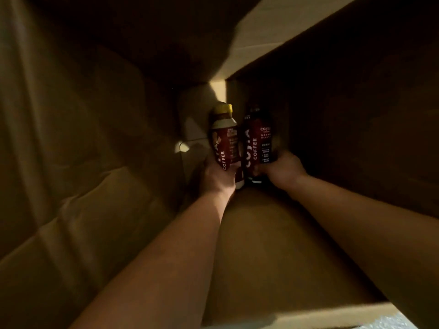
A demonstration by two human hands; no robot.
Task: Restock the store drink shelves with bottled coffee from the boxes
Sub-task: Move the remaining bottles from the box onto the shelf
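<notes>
I count two coffee bottles deep inside the cardboard box (273,245). The yellow-capped bottle (224,138) has a glossy red label and a pale rounded shoulder. The dark-capped bottle (257,143), just beside it, is smooth and nearly black. My left hand (217,176) wraps round the lower body of the first, and my right hand (283,168) round the second. The box's matte brown board is creased, and gloom hides its right side and the labels' small print.
</notes>
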